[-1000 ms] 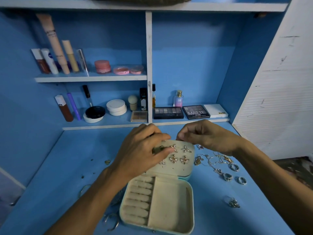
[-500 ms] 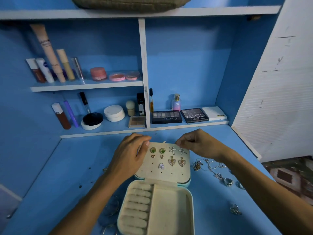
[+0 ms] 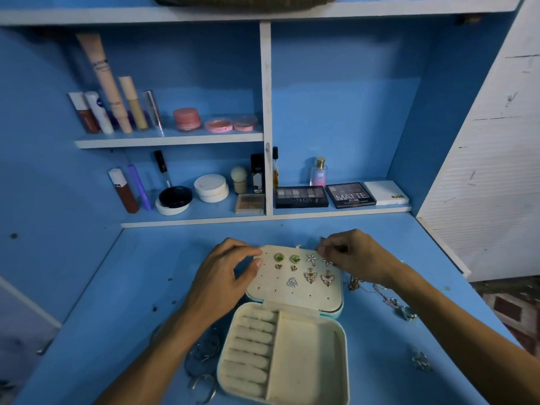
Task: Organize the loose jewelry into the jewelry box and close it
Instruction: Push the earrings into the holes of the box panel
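Blue-painted vanity unit, white edging. Landmark: white upright divider [image 3: 266,118] in the shelving.
- Left of divider: short upper shelf [image 3: 117,141] with tubes and pink pots; lower shelf [image 3: 204,220] with compacts and brushes.
- Right of divider: open blue bay; perfume bottle [image 3: 319,172] and "MATTE" palette [image 3: 350,195] low on the ledge.
- Above divider: long top shelf [image 3: 409,7].
- Below: blue desktop [image 3: 117,302], speckled.
- Far right: scuffed white slatted panel [image 3: 491,171]; patterned floor covering [image 3: 508,311] beneath.
- Light dim, bluish.

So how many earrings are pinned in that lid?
9: two green studs and two stars top row, two small gold ones beneath, one triangle, two butterflies lower right. The right hand may hide more.
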`<state>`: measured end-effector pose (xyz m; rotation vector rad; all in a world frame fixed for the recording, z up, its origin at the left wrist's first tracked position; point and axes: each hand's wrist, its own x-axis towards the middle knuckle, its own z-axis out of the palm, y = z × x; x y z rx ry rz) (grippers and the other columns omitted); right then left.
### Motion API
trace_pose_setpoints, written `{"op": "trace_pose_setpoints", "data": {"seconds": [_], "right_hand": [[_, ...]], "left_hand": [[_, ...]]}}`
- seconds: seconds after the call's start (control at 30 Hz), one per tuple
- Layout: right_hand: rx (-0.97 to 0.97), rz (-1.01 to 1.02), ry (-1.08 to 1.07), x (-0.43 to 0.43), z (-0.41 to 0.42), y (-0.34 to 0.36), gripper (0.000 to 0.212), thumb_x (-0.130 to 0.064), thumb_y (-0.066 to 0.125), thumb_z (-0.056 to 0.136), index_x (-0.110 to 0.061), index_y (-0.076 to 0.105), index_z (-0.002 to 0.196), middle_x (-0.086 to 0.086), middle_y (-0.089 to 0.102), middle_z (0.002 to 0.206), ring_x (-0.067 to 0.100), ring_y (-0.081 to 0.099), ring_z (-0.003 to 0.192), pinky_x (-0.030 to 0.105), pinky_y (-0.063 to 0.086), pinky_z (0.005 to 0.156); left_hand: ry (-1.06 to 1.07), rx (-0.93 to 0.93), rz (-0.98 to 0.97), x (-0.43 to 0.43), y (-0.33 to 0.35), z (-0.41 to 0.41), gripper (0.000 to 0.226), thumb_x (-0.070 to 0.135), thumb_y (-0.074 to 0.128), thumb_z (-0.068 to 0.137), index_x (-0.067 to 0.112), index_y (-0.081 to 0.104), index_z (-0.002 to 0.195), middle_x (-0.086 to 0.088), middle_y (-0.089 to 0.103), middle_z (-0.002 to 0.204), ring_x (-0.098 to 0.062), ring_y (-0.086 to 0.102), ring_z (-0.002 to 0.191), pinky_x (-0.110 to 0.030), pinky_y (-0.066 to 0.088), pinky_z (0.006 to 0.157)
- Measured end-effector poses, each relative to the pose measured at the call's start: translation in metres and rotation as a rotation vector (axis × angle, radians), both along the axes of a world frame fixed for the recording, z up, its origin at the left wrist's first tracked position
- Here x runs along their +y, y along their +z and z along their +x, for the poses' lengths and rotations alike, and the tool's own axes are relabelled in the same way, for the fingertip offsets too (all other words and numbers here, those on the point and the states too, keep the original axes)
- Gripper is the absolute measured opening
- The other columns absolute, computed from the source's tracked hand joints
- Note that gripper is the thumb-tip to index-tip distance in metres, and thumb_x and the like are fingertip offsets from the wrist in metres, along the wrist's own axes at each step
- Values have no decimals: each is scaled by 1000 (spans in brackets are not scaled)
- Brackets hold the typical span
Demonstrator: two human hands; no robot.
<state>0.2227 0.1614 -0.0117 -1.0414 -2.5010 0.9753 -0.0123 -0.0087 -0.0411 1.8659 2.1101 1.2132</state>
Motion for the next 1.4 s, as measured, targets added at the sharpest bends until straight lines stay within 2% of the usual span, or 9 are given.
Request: {"op": "trace_pose_setpoints", "data": {"seconds": [0.17, 0.23, 0.37, 0.5, 0.63, 0.77, 0.97, 1.27, 1.4], "right_hand": [[-59, 107, -2, -4, -3, 0, 20, -19, 59, 98, -28, 77, 96, -26, 64, 88, -3, 62, 82, 3, 44, 66], [-77, 128, -2, -5, -2, 1, 19, -20, 59, 98, -29, 76, 96, -26, 64, 87, 2, 63, 83, 6, 44, 67], [-91, 246, 10, -11, -2, 2, 17, -22, 60, 98, -22, 77, 103, -29, 50, 78, 0, 54, 72, 8, 39, 61], [-17, 367, -6, -26, -19, 8, 13, -19, 62, 96, -20, 75, 95, -24, 49, 78, 12, 56, 80, 20, 41, 64], [80, 397, 86, -41, -47, 7, 12, -15, 68, 90, -24, 77, 92, -13, 60, 81, 13, 59, 76, 36, 54, 75], [114, 398, 177, -57, -74, 10, 13, -12, 69, 89, -21, 78, 94, -20, 57, 80, -1, 50, 71, 26, 47, 76], [105, 358, 215, -64, -105, 2, 14, -17, 71, 87, -28, 77, 91, -10, 68, 88, 12, 63, 80, 36, 54, 82], [97, 329, 199, -67, -111, -3, 14, -18, 70, 88, -30, 77, 91, -10, 68, 89, 14, 64, 82, 40, 55, 81], [83, 332, 197, -67, -110, -2, 14, -18, 69, 89, -29, 77, 92, -10, 67, 88, 14, 63, 83, 40, 54, 82]], "left_hand": [[10, 4, -25, -13, 1, -7, 19, 36, 63, 96, 26, 74, 109, 18, 62, 100, -1, 62, 93, -32, 56, 80], [17, 7, -25, -21, 4, -10, 14, 30, 65, 97, 26, 73, 108, 18, 63, 100, -1, 63, 92, -28, 55, 80], [95, -3, -4, -47, 7, -27, 12, 21, 66, 96, 27, 73, 104, 17, 66, 96, -3, 65, 88, -20, 54, 74], [201, 13, 24, -75, 4, -48, 13, 16, 68, 95, 24, 75, 103, 14, 68, 92, -5, 65, 82, -20, 52, 71], [262, 59, 7, -95, -1, -56, 11, 28, 63, 96, 30, 72, 101, 16, 65, 88, -5, 63, 79, -20, 51, 68], [312, 67, 19, -107, -4, -60, 26, 40, 52, 94, 26, 72, 101, 15, 62, 86, -7, 61, 75, -21, 51, 66], [296, 105, -23, -97, -6, -67, 13, 24, 66, 95, 31, 71, 104, 15, 59, 91, -5, 60, 82, -32, 56, 71], [120, 198, -182, -47, 9, -67, 23, 28, 57, 101, 26, 72, 118, 5, 60, 102, -18, 59, 97, -30, 48, 82], [112, 194, -255, -36, 14, -71, 26, 29, 55, 103, 26, 70, 123, 4, 60, 106, -17, 59, 99, -25, 43, 83]]}}
